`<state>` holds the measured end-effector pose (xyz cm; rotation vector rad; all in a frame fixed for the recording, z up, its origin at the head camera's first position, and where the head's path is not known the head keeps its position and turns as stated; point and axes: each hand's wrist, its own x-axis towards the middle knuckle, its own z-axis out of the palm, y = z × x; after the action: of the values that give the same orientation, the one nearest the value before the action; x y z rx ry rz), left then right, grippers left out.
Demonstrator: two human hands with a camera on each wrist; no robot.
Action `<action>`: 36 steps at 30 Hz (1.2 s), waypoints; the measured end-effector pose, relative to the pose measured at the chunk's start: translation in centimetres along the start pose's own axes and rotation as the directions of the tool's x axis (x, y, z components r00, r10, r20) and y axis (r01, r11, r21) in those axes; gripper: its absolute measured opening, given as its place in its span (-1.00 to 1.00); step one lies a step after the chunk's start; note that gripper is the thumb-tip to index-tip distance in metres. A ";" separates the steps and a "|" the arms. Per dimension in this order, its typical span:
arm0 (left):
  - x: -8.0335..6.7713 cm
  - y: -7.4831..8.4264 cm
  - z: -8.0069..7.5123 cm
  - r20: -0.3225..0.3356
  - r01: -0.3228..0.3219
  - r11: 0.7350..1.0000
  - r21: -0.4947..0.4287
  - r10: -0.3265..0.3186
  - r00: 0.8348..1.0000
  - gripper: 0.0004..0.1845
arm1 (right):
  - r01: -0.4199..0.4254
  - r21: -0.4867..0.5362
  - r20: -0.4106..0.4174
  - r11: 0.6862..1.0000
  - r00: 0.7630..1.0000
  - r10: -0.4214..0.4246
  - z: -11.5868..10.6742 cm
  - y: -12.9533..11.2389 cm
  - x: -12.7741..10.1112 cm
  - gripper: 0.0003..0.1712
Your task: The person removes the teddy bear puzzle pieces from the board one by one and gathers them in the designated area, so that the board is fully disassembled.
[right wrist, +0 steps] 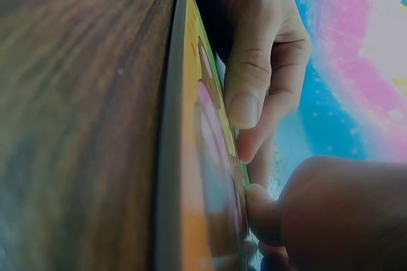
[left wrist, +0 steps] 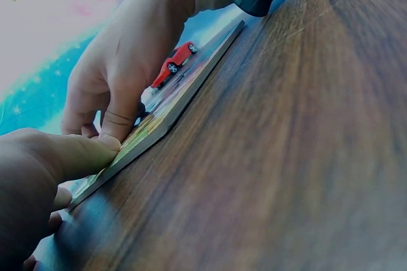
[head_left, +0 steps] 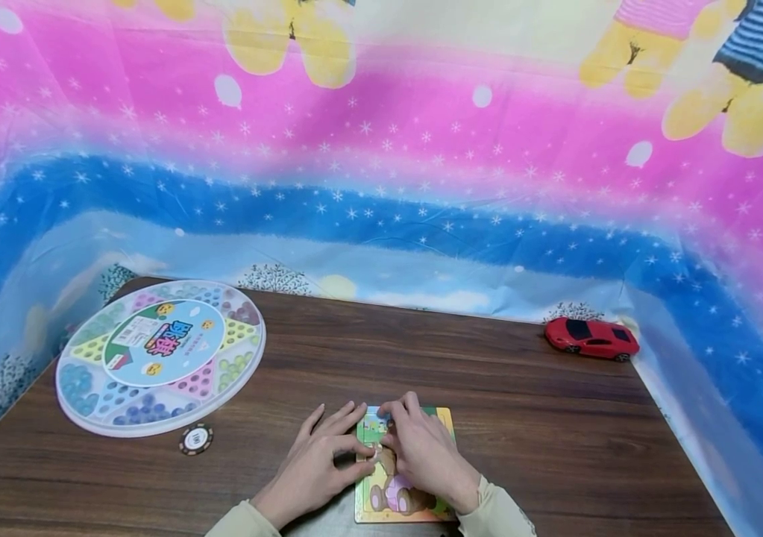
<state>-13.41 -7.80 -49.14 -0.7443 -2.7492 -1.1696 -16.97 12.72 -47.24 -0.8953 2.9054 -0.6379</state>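
Note:
A picture puzzle board (head_left: pixel 374 509), showing a brown bear in a pink garment, lies flat on the wooden table in front of the person. My left hand (head_left: pixel 317 464) reaches over the board's left edge; its index finger and thumb touch the picture, the other fingers stretched out. Bent over the board's upper middle is my right hand (head_left: pixel 424 451), fingers curled and fingertips down on the picture close to the left thumb. In the left wrist view the right hand (left wrist: pixel 117 70) nearly meets the left thumb (left wrist: pixel 89 156). Whether the right fingers pinch a puzzle piece, I cannot tell.
To the left on the table (head_left: pixel 327 350) lies a round Chinese checkers set (head_left: pixel 95 350) with coloured marbles, with a poker chip (head_left: pixel 196 440) near its front edge. A red toy car (head_left: pixel 592 339) stands at the back right. Printed cloth (head_left: pixel 381 164) hangs around the table.

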 end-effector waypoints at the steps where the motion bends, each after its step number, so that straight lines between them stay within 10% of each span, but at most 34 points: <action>1: 0.0 0.0 0.0 0.000 0.000 1.000 0.000 0.000 1.000 -0.87 | 0.002 0.008 0.000 1.000 1.000 -0.002 0.0 0.0 0.0 -0.70; 36: 0.0 -0.1 0.1 -0.025 -0.014 1.000 0.013 0.014 1.000 -0.86 | -0.017 0.037 0.011 0.999 1.000 0.017 -0.2 -0.1 0.1 -0.74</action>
<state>-13.41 -7.76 -49.28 -0.7413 -2.7243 -1.1501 -17.02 12.72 -47.01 -0.8661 2.8785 -0.6817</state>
